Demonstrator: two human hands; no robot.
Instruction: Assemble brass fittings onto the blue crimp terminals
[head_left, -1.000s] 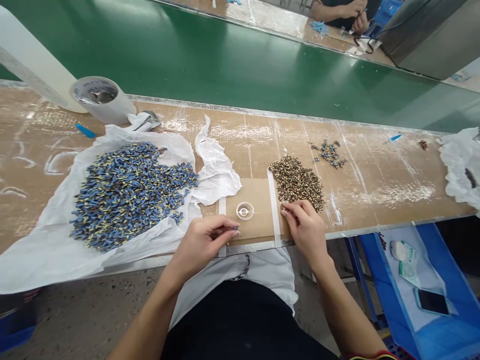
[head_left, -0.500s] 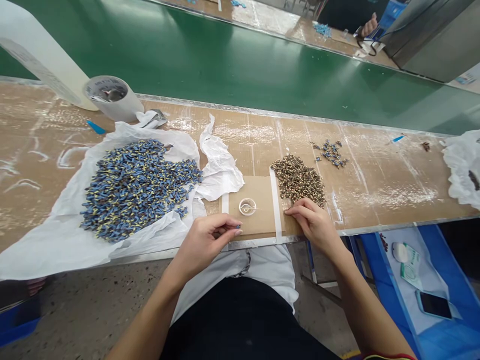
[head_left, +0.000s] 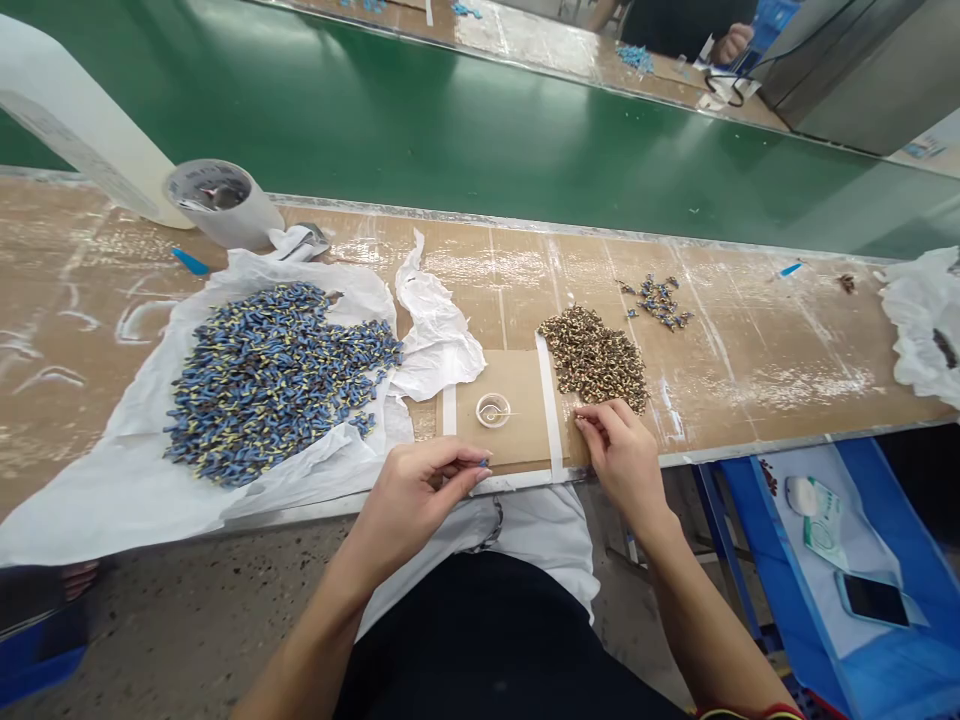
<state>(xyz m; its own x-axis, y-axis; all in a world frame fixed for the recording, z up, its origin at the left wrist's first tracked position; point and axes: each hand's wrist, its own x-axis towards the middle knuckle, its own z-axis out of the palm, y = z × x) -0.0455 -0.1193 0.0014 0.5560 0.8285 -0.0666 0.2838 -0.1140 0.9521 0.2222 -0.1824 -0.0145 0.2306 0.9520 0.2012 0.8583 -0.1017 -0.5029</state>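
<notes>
1. Cup [head_left: 493, 411] sits on cardboard [head_left: 521, 380]; contents unclear.
2. Left hand [head_left: 416, 495] pinches blue piece [head_left: 484, 462] near cup, farther right than before.
3. Right hand [head_left: 621, 450] is beside brown pile [head_left: 595, 358]; cannot tell whether gripping.

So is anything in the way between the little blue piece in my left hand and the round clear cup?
Nothing visible: only bare cardboard lies between the blue piece in your left hand and the cup. Your right hand is off to the right, past a white strip.
</notes>
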